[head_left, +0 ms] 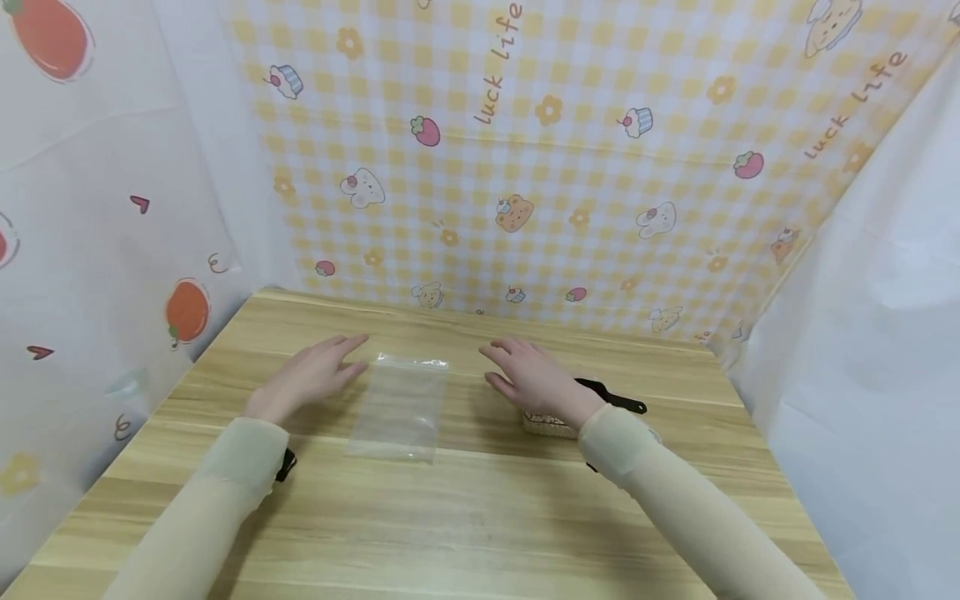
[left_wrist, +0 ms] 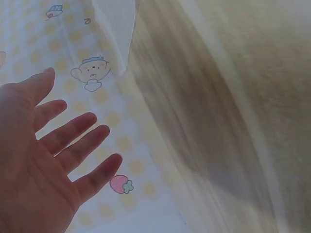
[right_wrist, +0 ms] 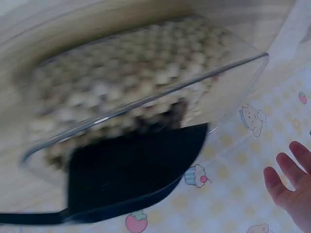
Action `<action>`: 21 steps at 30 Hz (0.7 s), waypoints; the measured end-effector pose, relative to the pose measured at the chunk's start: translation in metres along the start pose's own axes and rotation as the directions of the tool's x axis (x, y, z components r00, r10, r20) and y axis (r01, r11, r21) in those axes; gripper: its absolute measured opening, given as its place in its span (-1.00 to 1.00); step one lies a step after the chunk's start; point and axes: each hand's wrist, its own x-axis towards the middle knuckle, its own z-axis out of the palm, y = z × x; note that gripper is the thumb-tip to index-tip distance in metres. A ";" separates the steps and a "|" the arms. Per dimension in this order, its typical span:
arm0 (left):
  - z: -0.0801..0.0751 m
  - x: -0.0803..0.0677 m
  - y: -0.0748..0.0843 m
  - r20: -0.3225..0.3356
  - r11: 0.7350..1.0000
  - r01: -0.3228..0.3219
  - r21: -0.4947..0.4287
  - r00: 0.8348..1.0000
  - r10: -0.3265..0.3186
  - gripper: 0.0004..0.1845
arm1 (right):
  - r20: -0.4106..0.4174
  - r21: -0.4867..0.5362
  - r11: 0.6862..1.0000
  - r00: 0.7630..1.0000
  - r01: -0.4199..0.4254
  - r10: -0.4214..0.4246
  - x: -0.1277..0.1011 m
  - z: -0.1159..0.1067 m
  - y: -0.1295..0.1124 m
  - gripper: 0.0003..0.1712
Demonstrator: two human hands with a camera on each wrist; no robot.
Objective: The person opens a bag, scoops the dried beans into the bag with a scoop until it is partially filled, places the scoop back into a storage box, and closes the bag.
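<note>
A clear plastic zip bag (head_left: 401,412) lies flat on the wooden table between my two hands. To its left, my left hand (head_left: 309,379) hovers with fingers spread and nothing in them; in the left wrist view its palm (left_wrist: 39,179) faces the camera. My right hand (head_left: 542,379) is held out to the right of the bag, also bare, its fingers loosely extended. Beneath and behind that wrist stands a clear box (right_wrist: 146,99) of small round beige beans (right_wrist: 160,53), partly hidden in the head view. A black scoop (right_wrist: 136,170) lies across the box.
The scoop's handle (head_left: 628,405) sticks out to the right past the box. A checked cloth (head_left: 487,167) with cartoon prints hangs behind the table (head_left: 450,533), and white cloths (head_left: 862,333) hang on both sides.
</note>
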 end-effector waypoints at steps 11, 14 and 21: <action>0.006 0.025 0.000 0.051 0.999 0.012 -0.039 0.999 -0.010 -0.42 | 0.087 0.203 0.966 0.986 -0.158 0.142 0.053 0.006 -0.018 -0.40; 0.009 0.032 -0.001 0.062 0.999 0.008 -0.051 0.998 -0.005 -0.43 | 0.088 0.248 0.953 0.983 -0.176 0.159 0.066 0.011 -0.023 -0.40; 0.019 0.045 -0.003 0.089 0.998 0.004 -0.061 0.996 0.002 -0.44 | 0.057 0.334 0.922 0.981 -0.196 0.188 0.088 0.037 -0.026 -0.43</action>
